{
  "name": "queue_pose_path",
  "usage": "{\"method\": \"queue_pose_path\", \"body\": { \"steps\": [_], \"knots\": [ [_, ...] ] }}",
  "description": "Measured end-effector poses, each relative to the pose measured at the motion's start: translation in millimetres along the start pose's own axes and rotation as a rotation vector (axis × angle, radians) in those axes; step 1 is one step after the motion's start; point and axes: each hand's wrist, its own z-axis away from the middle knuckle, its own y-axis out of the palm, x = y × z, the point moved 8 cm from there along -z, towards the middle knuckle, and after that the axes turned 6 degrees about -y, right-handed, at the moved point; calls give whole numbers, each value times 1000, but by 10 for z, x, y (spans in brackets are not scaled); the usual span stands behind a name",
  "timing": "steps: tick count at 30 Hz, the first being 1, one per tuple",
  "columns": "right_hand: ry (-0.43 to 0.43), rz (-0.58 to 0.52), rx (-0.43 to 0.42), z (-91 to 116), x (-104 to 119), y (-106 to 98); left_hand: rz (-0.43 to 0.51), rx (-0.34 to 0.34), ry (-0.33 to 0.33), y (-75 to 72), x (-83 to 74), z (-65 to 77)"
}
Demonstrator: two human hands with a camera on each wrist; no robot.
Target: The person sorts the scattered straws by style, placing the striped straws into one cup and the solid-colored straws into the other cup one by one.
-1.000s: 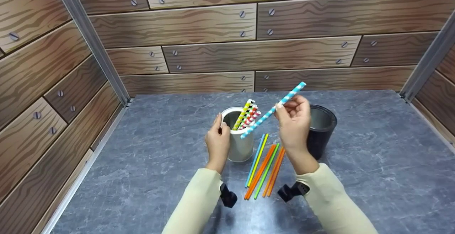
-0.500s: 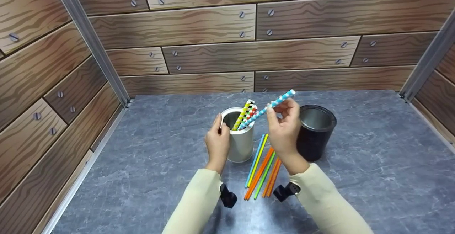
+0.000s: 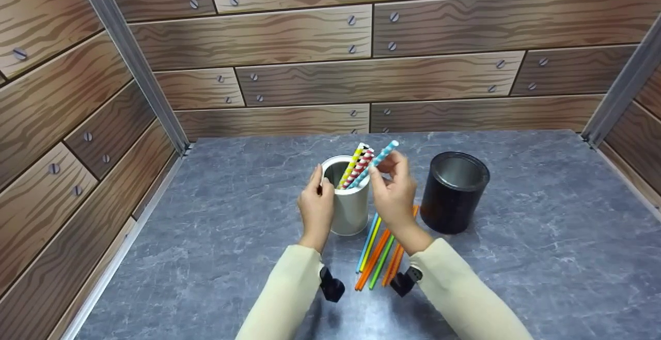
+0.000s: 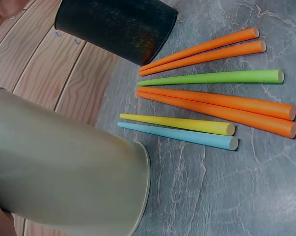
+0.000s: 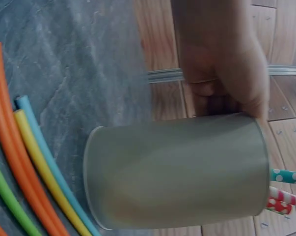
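A pale grey can (image 3: 351, 216) stands upright, and my left hand (image 3: 316, 203) grips its rim from the left side. Inside it lean several patterned paper straws, among them a yellow-striped straw (image 3: 351, 167) and a red-striped straw (image 3: 361, 167). My right hand (image 3: 395, 192) pinches a blue straw with white dots (image 3: 390, 148) near its upper part; that straw slants down into the can's mouth, beside the others. From the right wrist view, the dotted straw (image 5: 287, 176) sticks out past the rim, and my left hand (image 5: 226, 73) shows on the can's far side.
Several plain sticks lie on the grey marbled table: orange sticks (image 4: 216, 105), a green stick (image 4: 216, 77), a yellow stick (image 4: 187, 123) and a light blue stick (image 4: 187, 135). A black can (image 3: 449, 205) stands to the right. Wood-patterned walls (image 3: 304, 87) enclose the back and sides.
My right hand has moved left and down, bringing the blue straw from in front of the can's rim into its mouth. My left hand and the can have stayed in place.
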Motion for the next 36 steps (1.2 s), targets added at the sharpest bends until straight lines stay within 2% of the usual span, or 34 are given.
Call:
{"method": "queue_pose_path", "body": {
  "steps": [6,11,17,20,30,36],
  "knots": [
    [15,52,100,70,-70,128,0,-2,-5,-5,-2,-2],
    [3,117,189,87,-79,187,-13,-4,-7,-5,-9,-5],
    [36,171,266,73,-85,223,-21,-5,-4,-5,-9,-9],
    [40,179,274,71,-83,222,-19,-9,3,-4,-11,-5],
    [61,99,211,100,-128,156,0,9,5,15,9,-6],
    [62,107,200,89,-111,97,-4,2,8,5,8,-9]
  ]
}}
